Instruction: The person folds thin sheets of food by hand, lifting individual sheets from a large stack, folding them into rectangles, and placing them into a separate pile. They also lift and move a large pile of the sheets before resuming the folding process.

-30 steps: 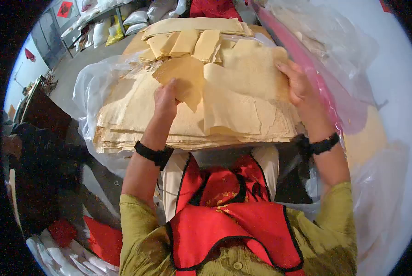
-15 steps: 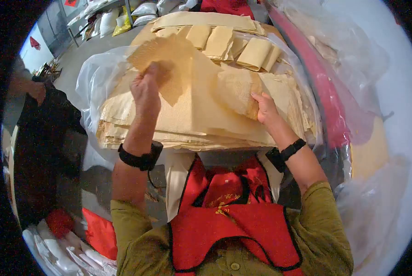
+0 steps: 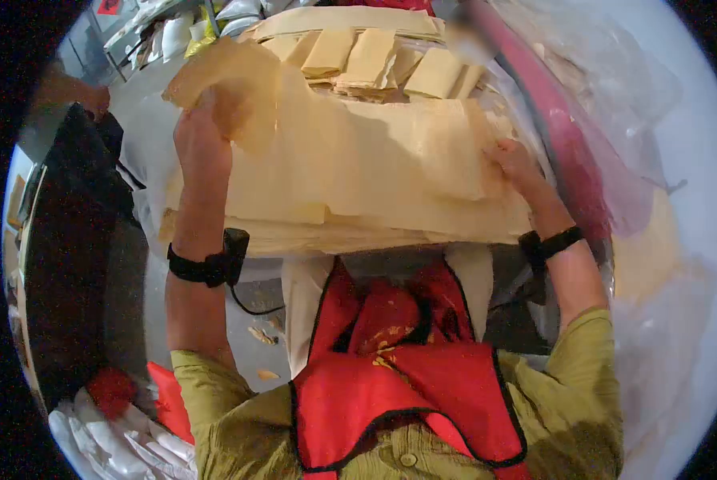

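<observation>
A thin, pale yellow sheet (image 3: pixel 342 152) is stretched between my two hands above a wide stack of similar sheets (image 3: pixel 350 238). My left hand (image 3: pixel 206 124) is closed on the sheet's left part, where a darker, bunched flap curls over the fingers. At the sheet's right edge, my right hand (image 3: pixel 514 162) pinches it between thumb and fingers. Folded yellow pieces (image 3: pixel 329 53) lie in a row beyond the sheet, with a long flat bundle (image 3: pixel 342 22) behind them. Much of the stack is hidden under the held sheet.
Clear plastic and a pink-red cloth (image 3: pixel 570 152) run along the right side. Part of another person, with a hand (image 3: pixel 94 99) and dark clothing, shows at the left. White sacks (image 3: pixel 106 436) lie low at the left; more bags stand at the back.
My hands have moved apart, the left one leftward and the right one rightward. The sheet is now spread wider and flatter over the stack.
</observation>
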`<state>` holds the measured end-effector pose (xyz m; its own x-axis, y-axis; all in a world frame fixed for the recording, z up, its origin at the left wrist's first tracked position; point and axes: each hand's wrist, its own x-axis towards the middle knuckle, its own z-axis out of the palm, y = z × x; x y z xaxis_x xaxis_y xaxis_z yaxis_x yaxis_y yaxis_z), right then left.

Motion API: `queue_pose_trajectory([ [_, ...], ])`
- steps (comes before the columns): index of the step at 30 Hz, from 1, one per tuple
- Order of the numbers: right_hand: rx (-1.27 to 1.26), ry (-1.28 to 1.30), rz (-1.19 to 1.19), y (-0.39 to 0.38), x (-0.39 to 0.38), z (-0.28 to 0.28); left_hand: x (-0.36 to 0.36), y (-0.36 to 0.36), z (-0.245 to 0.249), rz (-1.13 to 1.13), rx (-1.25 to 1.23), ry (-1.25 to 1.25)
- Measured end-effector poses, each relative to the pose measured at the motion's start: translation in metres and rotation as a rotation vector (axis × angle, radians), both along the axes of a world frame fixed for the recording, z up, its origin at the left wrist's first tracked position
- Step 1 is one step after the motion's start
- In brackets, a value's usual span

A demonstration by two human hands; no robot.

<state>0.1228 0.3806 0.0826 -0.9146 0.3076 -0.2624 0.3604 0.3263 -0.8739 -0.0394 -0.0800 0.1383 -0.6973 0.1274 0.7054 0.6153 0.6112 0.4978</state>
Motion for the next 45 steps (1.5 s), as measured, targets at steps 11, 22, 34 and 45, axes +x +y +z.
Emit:
queue_pose_trajectory([
  [11,1.082,0.865,0.407,-0.224,-0.019,-0.046,0.007,-0.007,0.010,0.022,-0.011,0.085],
  [22,1.287,0.999,0.239,-0.187,-0.087,0.114,-0.038,-0.060,0.121,-0.889,0.833,-0.002],
  [34,1.322,1.246,0.119,-0.078,-0.038,0.122,-0.085,-0.105,0.108,0.347,-0.340,0.438],
  [45,1.384,0.867,0.226,-0.026,0.024,0.012,-0.036,0.020,0.021,-0.880,1.488,-0.662],
])
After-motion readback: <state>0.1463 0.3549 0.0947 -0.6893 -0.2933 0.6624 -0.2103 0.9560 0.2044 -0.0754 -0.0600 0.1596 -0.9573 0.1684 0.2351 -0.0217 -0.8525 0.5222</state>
